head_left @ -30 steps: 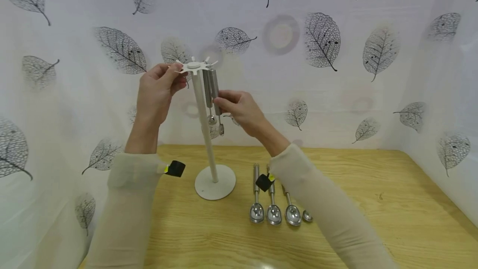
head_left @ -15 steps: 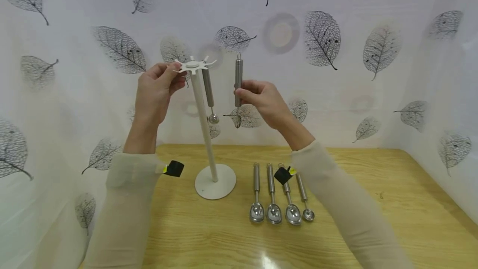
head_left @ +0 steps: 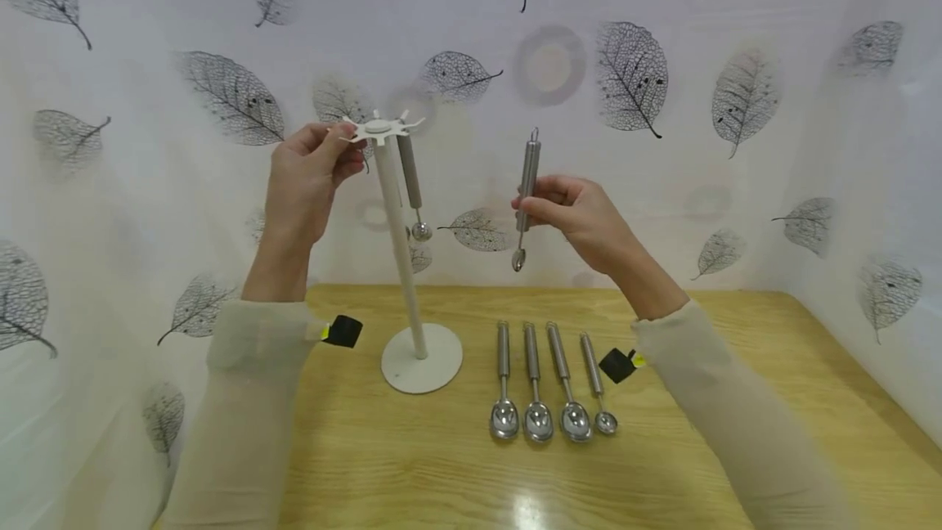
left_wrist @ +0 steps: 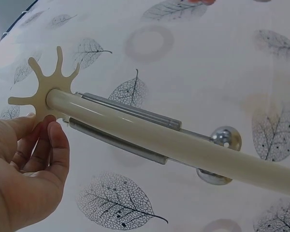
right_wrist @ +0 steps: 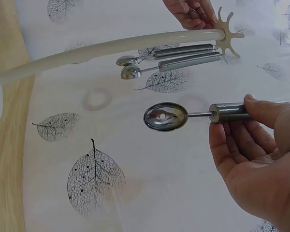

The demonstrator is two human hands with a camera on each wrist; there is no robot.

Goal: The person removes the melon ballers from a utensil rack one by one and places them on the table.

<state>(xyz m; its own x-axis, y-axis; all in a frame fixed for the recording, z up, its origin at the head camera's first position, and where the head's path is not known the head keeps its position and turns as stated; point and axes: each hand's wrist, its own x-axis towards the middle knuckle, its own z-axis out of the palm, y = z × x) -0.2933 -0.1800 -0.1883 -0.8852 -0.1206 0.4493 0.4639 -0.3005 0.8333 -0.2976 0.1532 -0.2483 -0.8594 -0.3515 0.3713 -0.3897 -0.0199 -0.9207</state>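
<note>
A white rotating-style rack top with radiating hooks (head_left: pixel 378 128) crowns the upright pole (head_left: pixel 397 227) of a utensil stand. My left hand (head_left: pixel 298 186) pinches one of its hooks between thumb and fingers. Two melon ballers hang from the hooks; one melon baller (head_left: pixel 409 174) shows clearly in the head view, and the left wrist view shows the other melon baller (left_wrist: pixel 135 112) beside the pole. Right of the stand, in mid-air, my right hand (head_left: pixel 585 215) holds an oval melon baller (right_wrist: pixel 165 123) by its metal handle, bowl downward. A small hole pierces that bowl.
The stand's round white base (head_left: pixel 434 376) rests on the wooden table (head_left: pixel 383 464). Right of it several metal scoops lie in a row, among them a large scoop (head_left: pixel 504 418) and a small-bowled one (head_left: pixel 607 422). A leaf-patterned curtain (head_left: pixel 662 186) surrounds the table.
My right hand has drawn the oval melon baller off and away from the stand, rightward and then slightly down. My left hand stays at the same hook.
</note>
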